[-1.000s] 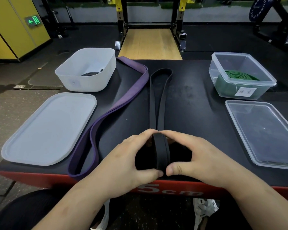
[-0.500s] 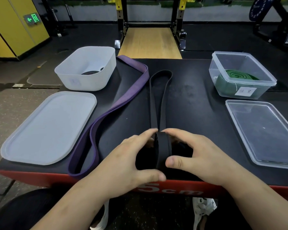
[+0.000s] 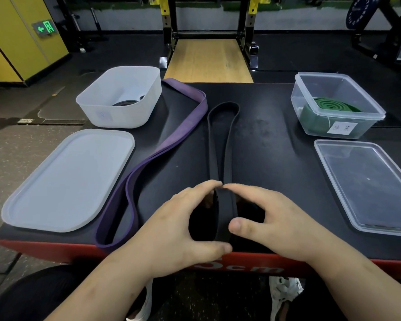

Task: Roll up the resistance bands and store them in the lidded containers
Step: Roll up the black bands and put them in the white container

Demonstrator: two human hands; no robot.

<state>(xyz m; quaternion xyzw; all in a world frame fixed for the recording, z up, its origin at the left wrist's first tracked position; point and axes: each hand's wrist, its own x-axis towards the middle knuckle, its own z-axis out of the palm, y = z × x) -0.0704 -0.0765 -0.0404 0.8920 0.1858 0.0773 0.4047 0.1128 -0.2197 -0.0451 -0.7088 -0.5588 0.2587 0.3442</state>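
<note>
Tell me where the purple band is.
Head view: the purple band lies unrolled left of centre on the platform, running diagonally between the white lid and the black band, its far end beside the white container.

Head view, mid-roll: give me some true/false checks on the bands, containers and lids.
1. The left hand and right hand both grip the black band. True.
2. The purple band is rolled up. False: it lies unrolled on the table.
3. The clear container holds a rolled green band. True.
4. The white container is empty. False: a dark roll lies inside.
5. Both lids are fitted. False: the white lid and clear lid lie on the table.
</note>
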